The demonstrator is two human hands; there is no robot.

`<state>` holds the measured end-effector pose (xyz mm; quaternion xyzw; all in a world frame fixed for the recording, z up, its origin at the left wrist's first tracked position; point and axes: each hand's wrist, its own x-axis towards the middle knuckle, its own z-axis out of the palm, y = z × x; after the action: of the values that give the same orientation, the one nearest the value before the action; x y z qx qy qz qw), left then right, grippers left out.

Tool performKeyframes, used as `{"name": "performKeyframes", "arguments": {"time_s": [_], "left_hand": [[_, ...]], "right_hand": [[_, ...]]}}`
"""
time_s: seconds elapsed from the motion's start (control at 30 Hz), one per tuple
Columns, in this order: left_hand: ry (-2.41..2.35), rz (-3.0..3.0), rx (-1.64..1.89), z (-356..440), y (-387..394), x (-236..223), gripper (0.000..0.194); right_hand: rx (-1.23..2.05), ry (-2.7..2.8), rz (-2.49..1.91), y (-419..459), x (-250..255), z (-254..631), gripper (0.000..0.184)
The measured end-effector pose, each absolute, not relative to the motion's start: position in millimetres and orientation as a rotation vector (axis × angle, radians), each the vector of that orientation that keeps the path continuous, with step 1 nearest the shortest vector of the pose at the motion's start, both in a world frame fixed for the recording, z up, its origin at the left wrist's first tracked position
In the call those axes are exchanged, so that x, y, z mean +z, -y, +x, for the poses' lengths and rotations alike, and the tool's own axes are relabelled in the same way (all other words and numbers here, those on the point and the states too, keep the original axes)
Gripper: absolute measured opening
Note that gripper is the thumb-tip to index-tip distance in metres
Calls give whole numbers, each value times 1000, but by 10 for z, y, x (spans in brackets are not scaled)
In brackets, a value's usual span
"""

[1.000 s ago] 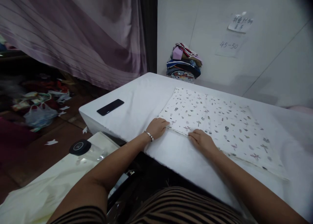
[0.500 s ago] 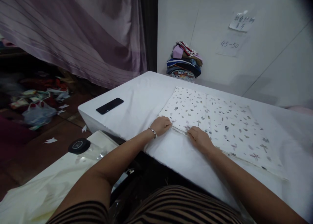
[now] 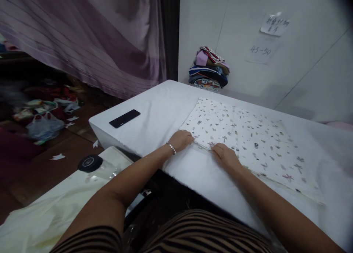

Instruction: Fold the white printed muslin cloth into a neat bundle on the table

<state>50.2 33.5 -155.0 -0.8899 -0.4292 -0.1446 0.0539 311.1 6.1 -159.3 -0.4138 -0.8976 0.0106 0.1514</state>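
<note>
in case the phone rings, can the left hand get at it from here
Probably yes: only the white table cover shows between the left hand and the phone, though the hand would likely have to leave the patterned cloth first.

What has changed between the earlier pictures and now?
The left hand has moved slightly right along the near edge of the cloth, narrowing the gap to the right hand. No new hold or release is visible. Both hands stayed at that edge; the cloth, phone and pile stayed put.
</note>
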Motion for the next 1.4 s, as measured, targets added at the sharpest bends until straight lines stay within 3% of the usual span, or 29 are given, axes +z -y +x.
{"name": "performKeyframes", "arguments": {"time_s": [0.17, 0.47, 0.8, 1.4], "left_hand": [[1233, -2628, -412, 504, -361, -1566, 25], [1336, -2782, -375, 492, -300, -1521, 25], [1122, -2580, -306, 518, -354, -1638, 19], [1093, -2511, -252, 580, -310, -1635, 18]], "right_hand": [[-52, 2601, -1233, -56, -1621, 3091, 29], [152, 2513, -1289, -58, -1627, 3078, 27], [-202, 2599, -1191, -25, -1709, 3041, 27], [-172, 2691, -1227, -73, -1646, 3007, 26]]}}
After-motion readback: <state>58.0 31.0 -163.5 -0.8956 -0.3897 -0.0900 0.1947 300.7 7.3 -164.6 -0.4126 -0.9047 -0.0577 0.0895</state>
